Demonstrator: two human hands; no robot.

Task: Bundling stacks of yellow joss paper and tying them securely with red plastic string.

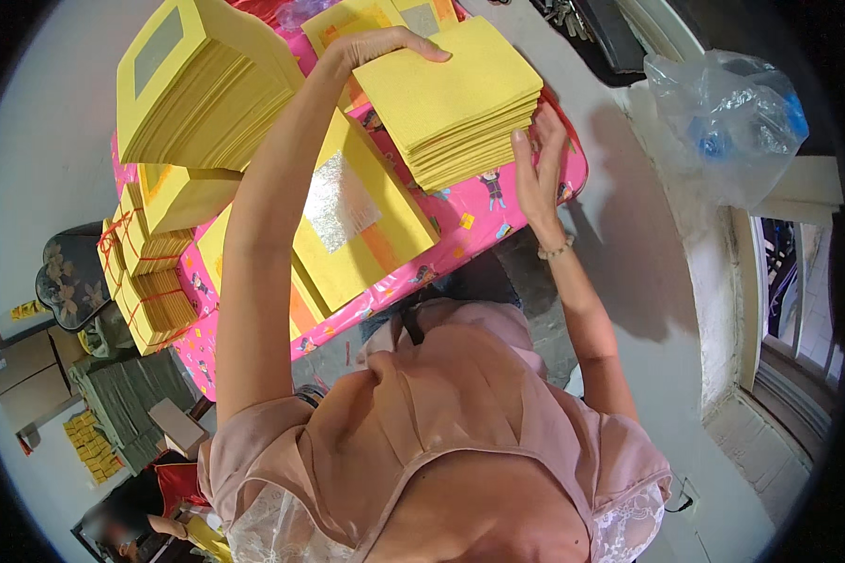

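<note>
A thick stack of yellow paper sheets (451,89) is between my hands at the far right part of the table, tilted so that its layered front edge shows. My left hand (390,45) reaches over to its far left side, thumb lying on the top sheet and the other fingers mostly hidden behind. At the right corner, my right hand (543,174) cups the stack with the thumb against its front edge and the fingers along its side. Nearer me lies a yellow bundle with a silver foil square (338,202), partly covered by my left forearm.
The table has a pink patterned cover (460,218). At its left stand a tall yellow paper stack (202,84) and smaller bundles tied with red string (155,300). A clear plastic bag (728,127) hangs at the right. Another person (122,525) is at the lower left.
</note>
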